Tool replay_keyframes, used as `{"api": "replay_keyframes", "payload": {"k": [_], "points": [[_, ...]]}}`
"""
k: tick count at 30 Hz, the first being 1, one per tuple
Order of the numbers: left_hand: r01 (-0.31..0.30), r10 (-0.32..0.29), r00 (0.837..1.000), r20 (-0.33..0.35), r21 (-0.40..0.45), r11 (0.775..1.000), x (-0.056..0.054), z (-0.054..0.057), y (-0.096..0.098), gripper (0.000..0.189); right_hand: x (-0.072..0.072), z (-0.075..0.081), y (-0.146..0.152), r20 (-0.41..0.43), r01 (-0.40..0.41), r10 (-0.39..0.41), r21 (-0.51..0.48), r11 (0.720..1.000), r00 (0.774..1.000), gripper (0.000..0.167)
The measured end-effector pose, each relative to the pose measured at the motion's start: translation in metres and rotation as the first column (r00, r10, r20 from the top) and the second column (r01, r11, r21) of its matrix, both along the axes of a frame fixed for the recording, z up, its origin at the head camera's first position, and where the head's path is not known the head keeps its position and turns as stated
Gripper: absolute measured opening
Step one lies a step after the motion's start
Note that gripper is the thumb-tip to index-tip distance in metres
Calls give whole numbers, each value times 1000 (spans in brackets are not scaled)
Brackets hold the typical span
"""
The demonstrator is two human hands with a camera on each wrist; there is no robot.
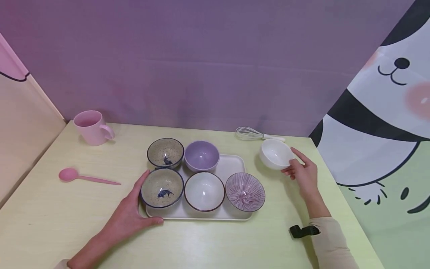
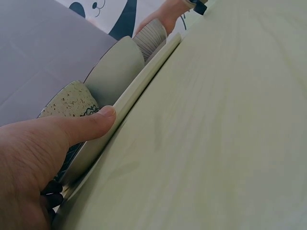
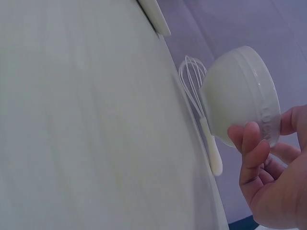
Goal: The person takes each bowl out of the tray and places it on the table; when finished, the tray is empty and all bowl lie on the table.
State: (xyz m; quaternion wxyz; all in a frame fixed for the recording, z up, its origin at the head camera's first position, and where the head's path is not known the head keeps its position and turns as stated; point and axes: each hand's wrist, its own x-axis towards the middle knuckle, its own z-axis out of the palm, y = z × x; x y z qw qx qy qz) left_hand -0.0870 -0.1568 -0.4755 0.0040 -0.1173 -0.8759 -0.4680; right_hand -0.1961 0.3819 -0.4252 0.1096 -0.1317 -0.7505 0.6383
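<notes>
My right hand (image 1: 302, 173) pinches the rim of a small white bowl (image 1: 276, 154), which it holds above the table, right of the tray. In the right wrist view the white bowl (image 3: 237, 96) is tilted, with thumb and fingertips at its rim. My left hand (image 1: 129, 211) holds the front left corner of a white tray (image 1: 231, 162), its thumb along the front edge and its fingers up the left side. Beside those fingers stands a speckled bowl with a blue fish (image 1: 162, 187). Also on the tray are a brown-rimmed white bowl (image 1: 204, 191) and a purple-streaked bowl (image 1: 245, 192).
At the tray's back are a second speckled fish bowl (image 1: 165, 152) and a purple bowl (image 1: 202, 155). A white whisk (image 1: 250, 133) lies behind the held bowl. A pink mug (image 1: 92, 129) and pink spoon (image 1: 80, 176) are on the left of the table (image 1: 215, 246).
</notes>
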Motion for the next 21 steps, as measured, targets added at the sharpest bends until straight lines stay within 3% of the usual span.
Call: {"api": "replay_keyframes", "payload": {"k": [12,21], "points": [[10,-10,1000,-21,-12,1000,-1,0,-2,146,-2,4,37,27,157,-156,-88,984,987,60],[8,-8,1000,-6,-9,1000,0,0,-1,146,3,4,59,41,245,-242,-93,965,969,60]]}}
